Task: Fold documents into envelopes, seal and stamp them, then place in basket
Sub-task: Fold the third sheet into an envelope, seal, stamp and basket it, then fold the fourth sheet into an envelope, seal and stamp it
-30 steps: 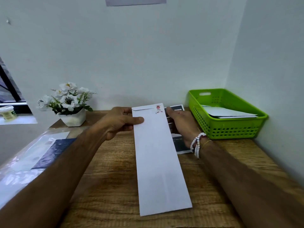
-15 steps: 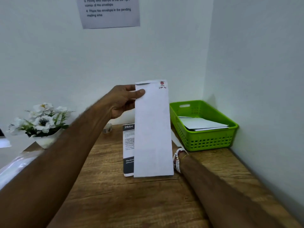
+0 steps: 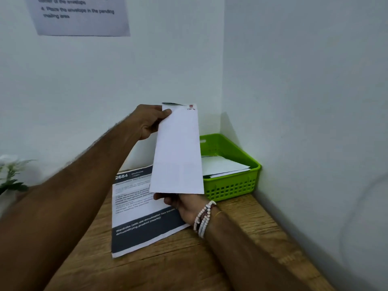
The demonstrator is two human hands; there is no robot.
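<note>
A long white envelope (image 3: 178, 150) with a small red stamp at its top right corner stands upright in the air above the desk. My left hand (image 3: 150, 120) pinches its upper left edge, thumb on the front. My right hand (image 3: 182, 203), with bead bracelets on the wrist, sits under the envelope's bottom edge; its fingers are mostly hidden behind the paper. A printed document (image 3: 138, 219) with dark bands lies flat on the wooden desk below. The green basket (image 3: 233, 186) stands in the right corner, with white envelopes (image 3: 222, 165) inside.
White walls meet in a corner just behind the basket. An instruction sheet (image 3: 81, 16) hangs on the back wall. A plant with white flowers (image 3: 10, 173) stands at the far left of the wooden desk (image 3: 189, 259).
The envelope went from lying flat on the desk to upright in the air, lifted by my left hand. My right hand moved from its far end to under its bottom edge. The view swung right.
</note>
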